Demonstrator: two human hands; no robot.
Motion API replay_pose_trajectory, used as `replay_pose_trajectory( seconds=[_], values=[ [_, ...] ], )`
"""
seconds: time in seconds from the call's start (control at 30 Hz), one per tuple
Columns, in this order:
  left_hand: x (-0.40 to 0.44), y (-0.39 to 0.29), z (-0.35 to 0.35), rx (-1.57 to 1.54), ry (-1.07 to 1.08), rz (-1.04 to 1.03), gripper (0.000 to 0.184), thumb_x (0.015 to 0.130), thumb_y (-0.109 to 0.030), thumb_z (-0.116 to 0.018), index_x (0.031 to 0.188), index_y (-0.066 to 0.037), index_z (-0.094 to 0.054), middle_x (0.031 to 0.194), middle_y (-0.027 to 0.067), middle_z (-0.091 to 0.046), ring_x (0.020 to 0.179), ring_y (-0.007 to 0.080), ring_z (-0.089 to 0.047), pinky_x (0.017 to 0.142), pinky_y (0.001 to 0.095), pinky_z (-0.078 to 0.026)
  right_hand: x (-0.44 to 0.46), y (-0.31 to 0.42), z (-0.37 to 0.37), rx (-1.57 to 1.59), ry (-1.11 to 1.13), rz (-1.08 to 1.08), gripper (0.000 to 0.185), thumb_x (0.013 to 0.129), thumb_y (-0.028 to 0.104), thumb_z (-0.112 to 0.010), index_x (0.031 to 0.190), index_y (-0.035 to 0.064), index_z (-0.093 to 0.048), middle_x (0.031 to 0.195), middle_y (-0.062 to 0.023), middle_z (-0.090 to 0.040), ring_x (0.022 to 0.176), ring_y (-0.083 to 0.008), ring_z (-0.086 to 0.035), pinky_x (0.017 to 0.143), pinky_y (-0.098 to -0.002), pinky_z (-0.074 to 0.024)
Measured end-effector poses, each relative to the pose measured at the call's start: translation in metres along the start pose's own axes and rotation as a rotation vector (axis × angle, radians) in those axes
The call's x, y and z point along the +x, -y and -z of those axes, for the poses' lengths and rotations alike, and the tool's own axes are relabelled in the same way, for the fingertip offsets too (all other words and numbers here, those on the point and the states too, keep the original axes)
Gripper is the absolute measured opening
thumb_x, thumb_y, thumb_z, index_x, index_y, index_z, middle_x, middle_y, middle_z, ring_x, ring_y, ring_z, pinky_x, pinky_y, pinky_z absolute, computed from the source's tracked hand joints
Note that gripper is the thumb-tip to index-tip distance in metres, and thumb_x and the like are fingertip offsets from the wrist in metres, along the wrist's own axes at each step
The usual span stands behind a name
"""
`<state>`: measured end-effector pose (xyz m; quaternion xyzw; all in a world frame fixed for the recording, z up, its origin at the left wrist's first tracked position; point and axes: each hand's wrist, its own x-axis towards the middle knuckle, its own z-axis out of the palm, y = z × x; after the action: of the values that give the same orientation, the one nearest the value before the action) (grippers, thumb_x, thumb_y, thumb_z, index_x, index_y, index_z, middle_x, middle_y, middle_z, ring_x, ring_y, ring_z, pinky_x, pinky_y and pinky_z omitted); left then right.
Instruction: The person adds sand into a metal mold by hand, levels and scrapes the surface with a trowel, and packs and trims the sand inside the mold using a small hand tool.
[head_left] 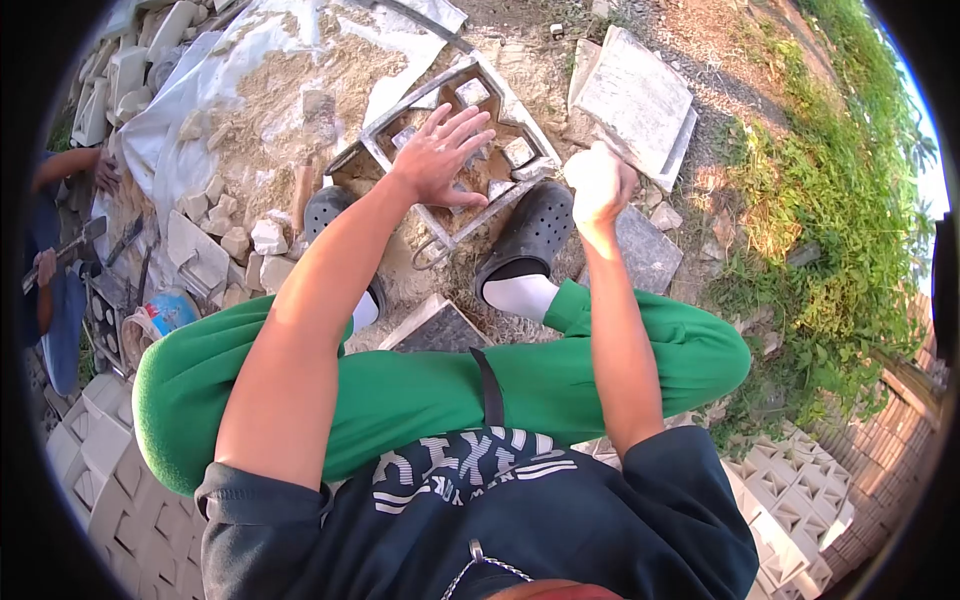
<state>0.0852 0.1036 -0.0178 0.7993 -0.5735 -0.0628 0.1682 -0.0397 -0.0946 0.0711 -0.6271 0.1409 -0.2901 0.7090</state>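
My left hand (440, 158), fingers spread, is over a square metal mould frame (520, 105) on the ground between my feet. Several pale blocks (472, 92) sit inside the frame, and this hand hides part of them. Just beyond the frame's right corner, my right hand (602, 186) is closed in a fist. Bright sunlight washes it out, and I cannot make out whether anything is in it. A wire loop (430, 254) sticks out from the frame's near corner.
My dark clogs (528, 232) flank the frame. Pale slabs (635, 95) lie to the right, near green plants (820, 190). Sandy powder covers a plastic sheet (190, 95) at left. Broken stones (268, 236) and a bucket (168, 312) lie nearer. Another person's hand holds a hammer-like tool (85, 238).
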Motion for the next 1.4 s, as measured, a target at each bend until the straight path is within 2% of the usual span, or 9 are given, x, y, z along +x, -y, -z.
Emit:
replay_pose_trajectory(
  seconds=[0.4,0.47,0.67,0.8,0.97,1.13,1.2,1.37,1.4],
  values=[
    [0.002,0.002,0.000,-0.013,0.006,0.011,0.101,0.073,-0.078,-0.057,0.146,-0.011,-0.036,0.155,0.0096,-0.029,0.147,0.0242,-0.019,0.122,0.0477,-0.008,-0.004,0.000,0.005,0.047,-0.035,0.031,0.039,0.098,0.024,-0.045,0.066,0.0033,-0.048,0.058,-0.0008,-0.046,0.052,-0.0079,-0.041,0.048,-0.0241,-0.0302],
    [0.006,0.003,0.002,0.005,0.000,0.014,0.102,0.073,-0.078,-0.056,0.146,-0.010,-0.036,0.155,0.0094,-0.030,0.147,0.0242,-0.019,0.122,0.0475,-0.008,0.002,-0.008,0.005,-0.171,-0.009,-0.058,0.038,0.098,0.023,-0.047,0.066,0.0027,-0.050,0.058,-0.0009,-0.046,0.051,-0.0087,-0.042,0.047,-0.0244,-0.0309],
    [-0.002,0.001,-0.001,0.008,-0.070,0.074,0.102,0.074,-0.079,-0.054,0.144,-0.006,-0.040,0.154,0.0132,-0.031,0.147,0.0257,-0.019,0.121,0.0480,-0.008,0.015,-0.012,0.001,-0.146,0.482,-0.223,0.039,0.098,0.023,-0.053,0.064,0.0052,-0.054,0.059,-0.0016,-0.051,0.049,-0.0076,-0.045,0.046,-0.0236,-0.0337],
    [-0.004,0.002,-0.007,-0.010,-0.114,0.077,0.102,0.074,-0.079,-0.054,0.144,-0.007,-0.039,0.154,0.0132,-0.030,0.147,0.0263,-0.019,0.121,0.0483,-0.007,0.022,0.017,-0.030,-0.007,-0.033,-0.143,0.037,0.097,0.021,-0.055,0.063,0.0082,-0.051,0.054,0.0006,-0.043,0.046,-0.0083,-0.041,0.042,-0.0256,-0.0312],
    [-0.004,0.002,-0.003,-0.001,-0.045,0.092,0.106,0.073,-0.081,-0.051,0.148,-0.008,-0.034,0.156,0.0117,-0.026,0.148,0.0255,-0.015,0.122,0.0481,-0.004,0.001,0.022,-0.045,-0.046,-0.289,0.013,0.038,0.097,0.020,-0.052,0.061,0.0091,-0.046,0.056,-0.0005,-0.044,0.046,-0.0084,-0.039,0.045,-0.0264,-0.0325],
    [-0.004,0.002,-0.001,0.004,-0.024,0.095,0.106,0.072,-0.081,-0.052,0.148,-0.009,-0.034,0.157,0.0117,-0.026,0.148,0.0252,-0.015,0.122,0.0482,-0.004,-0.007,-0.023,-0.041,-0.101,0.100,0.094,0.040,0.097,0.020,-0.046,0.059,0.0076,-0.042,0.057,0.0005,-0.042,0.052,-0.0090,-0.040,0.049,-0.0256,-0.0300],
    [-0.004,0.002,-0.001,-0.010,-0.017,0.107,0.106,0.072,-0.081,-0.053,0.148,-0.008,-0.034,0.157,0.0117,-0.025,0.148,0.0251,-0.015,0.122,0.0482,-0.004,-0.006,-0.024,-0.031,-0.224,0.222,-0.085,0.039,0.097,0.018,-0.045,0.060,0.0053,-0.043,0.059,0.0003,-0.043,0.052,-0.0096,-0.041,0.048,-0.0259,-0.0294],
    [-0.004,0.003,-0.003,-0.037,-0.039,0.107,0.105,0.072,-0.079,-0.055,0.147,-0.008,-0.035,0.157,0.0116,-0.026,0.148,0.0251,-0.015,0.121,0.0489,-0.003,-0.013,-0.034,-0.029,-0.078,0.065,0.193,0.041,0.097,0.024,-0.047,0.063,0.0022,-0.053,0.061,-0.0032,-0.053,0.052,-0.0129,-0.046,0.047,-0.0267,-0.0341],
    [-0.004,0.001,-0.003,-0.037,-0.038,0.104,0.105,0.072,-0.079,-0.055,0.147,-0.008,-0.035,0.157,0.0116,-0.026,0.148,0.0251,-0.015,0.121,0.0489,-0.003,-0.014,-0.031,-0.033,-0.178,0.155,0.048,0.044,0.098,0.026,-0.046,0.063,0.0000,-0.052,0.061,-0.0040,-0.054,0.053,-0.0120,-0.048,0.048,-0.0263,-0.0347]
  ],
)
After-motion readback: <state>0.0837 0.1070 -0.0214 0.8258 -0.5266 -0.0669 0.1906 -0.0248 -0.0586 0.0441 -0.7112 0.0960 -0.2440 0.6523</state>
